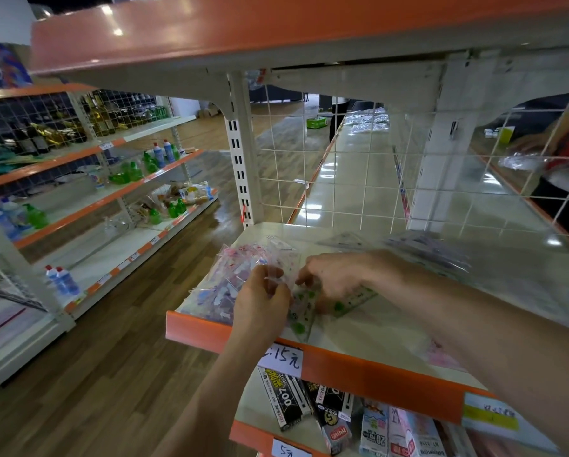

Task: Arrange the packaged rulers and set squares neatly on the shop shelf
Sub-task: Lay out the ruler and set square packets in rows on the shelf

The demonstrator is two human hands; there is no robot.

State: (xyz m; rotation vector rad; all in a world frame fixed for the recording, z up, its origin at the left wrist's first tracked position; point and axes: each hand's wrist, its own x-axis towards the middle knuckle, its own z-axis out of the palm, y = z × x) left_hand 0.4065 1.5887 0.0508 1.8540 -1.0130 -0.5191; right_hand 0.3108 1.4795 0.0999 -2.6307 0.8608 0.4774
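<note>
Left hand (263, 303) and right hand (337, 275) pinch green set-square packet (304, 316) on cream shelf (369, 338); wooden floor (111, 364).

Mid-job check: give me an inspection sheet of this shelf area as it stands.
Surface: cream shelf, orange front edge.
Job's things: green-printed pack at the hands; pink and purple packs piled left; clear packs behind, right.
Clutter: handwritten price tag on the front edge.
Hands: left hand and right hand both pinch the green-printed pack.
Cables: nothing seen.
Surroundings: wire grid behind; boxes on the shelf below; bottle shelves to the left.
</note>
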